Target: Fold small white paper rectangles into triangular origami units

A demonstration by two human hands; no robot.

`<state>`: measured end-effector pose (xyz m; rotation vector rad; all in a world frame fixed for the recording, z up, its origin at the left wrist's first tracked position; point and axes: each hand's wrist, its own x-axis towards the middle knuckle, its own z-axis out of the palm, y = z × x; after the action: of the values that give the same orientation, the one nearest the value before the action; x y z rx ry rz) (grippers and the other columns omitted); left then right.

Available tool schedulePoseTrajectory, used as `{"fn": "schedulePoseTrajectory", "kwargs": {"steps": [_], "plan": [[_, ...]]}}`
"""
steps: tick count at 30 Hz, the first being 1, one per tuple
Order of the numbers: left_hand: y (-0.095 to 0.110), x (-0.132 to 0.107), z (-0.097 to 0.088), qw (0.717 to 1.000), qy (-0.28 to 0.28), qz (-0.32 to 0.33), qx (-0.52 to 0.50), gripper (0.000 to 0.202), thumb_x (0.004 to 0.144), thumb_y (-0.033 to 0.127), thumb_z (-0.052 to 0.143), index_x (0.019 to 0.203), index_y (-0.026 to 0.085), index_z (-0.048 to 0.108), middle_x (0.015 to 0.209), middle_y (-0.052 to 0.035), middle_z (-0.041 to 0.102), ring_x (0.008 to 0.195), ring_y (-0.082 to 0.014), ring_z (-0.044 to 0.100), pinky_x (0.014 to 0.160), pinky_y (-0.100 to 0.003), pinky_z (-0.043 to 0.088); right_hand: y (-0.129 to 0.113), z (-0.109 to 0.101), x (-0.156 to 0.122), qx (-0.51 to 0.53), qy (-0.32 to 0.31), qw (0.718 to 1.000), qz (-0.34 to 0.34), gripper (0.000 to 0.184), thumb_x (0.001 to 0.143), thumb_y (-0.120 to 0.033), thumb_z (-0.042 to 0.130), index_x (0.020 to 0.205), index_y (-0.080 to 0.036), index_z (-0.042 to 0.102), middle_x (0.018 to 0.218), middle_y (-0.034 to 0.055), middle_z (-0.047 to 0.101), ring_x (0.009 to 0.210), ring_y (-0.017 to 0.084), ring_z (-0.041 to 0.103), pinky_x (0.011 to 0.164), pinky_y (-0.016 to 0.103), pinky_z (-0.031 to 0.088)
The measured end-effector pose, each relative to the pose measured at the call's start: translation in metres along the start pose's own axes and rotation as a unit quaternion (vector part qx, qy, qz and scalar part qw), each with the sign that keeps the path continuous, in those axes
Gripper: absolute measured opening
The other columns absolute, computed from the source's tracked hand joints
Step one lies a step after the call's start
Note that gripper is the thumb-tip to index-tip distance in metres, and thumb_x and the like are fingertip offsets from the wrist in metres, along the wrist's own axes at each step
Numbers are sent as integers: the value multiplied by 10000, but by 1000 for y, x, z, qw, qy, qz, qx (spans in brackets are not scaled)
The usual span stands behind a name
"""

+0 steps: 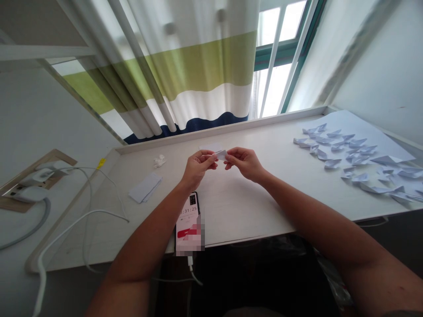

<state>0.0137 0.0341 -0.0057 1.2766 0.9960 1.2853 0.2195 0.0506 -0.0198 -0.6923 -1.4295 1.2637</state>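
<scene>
The left hand (198,167) and right hand (243,164), two bare hands at the frame's centre, are curled, fingertips pinching one small, creased white paper piece (221,154) between them. One crumpled white wad (159,161) and some flat, thin slips (145,187) lie left of centre; one glossy phone (187,220) lies lower centre. Over a dozen pointed paper folds (357,158) cover the right.

Left hand (197,167) and right hand (246,164) close together, fingertips (211,160) pinched, forearms (145,226) angled inward
</scene>
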Motion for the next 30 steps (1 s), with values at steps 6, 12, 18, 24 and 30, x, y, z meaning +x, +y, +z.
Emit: {"fn": "schedulePoseTrajectory", "kwargs": {"steps": [6,12,18,24,30], "plan": [[3,-1,-1,999,-8,-33,10,418,741,508,954,905,153,805,874,-98,817,735,-161,732,730,-322,609,-1,-2,0,-8,-7,1000,-1,521,761,-651,928,914,-182,762,801,52,796,660,198,761,684,385,666],[7,-5,5,997,18,63,32,360,747,465,955,870,154,822,790,-76,811,710,-176,742,681,-314,595,-2,-2,1,24,-11,999,25,539,724,-636,957,903,-166,765,791,51,800,648,183,753,685,361,664],[7,-6,8,995,27,88,29,356,719,436,981,864,155,817,751,-58,801,699,-190,754,655,-321,597,-8,-1,-1,54,-34,995,71,542,724,-628,963,930,-160,782,802,50,802,671,173,761,717,340,663],[7,-7,9,998,4,68,18,352,739,427,967,870,153,789,762,-49,800,730,-196,779,656,-302,589,-11,1,-5,-11,-69,996,51,562,805,-702,869,843,-147,792,775,63,777,676,182,753,697,343,656],[11,-8,8,999,-12,44,14,339,742,384,963,887,160,755,774,-47,811,690,-179,770,666,-295,580,-12,3,-6,-16,-48,998,24,542,814,-685,870,763,-160,744,701,28,731,569,155,712,568,287,594]]}}
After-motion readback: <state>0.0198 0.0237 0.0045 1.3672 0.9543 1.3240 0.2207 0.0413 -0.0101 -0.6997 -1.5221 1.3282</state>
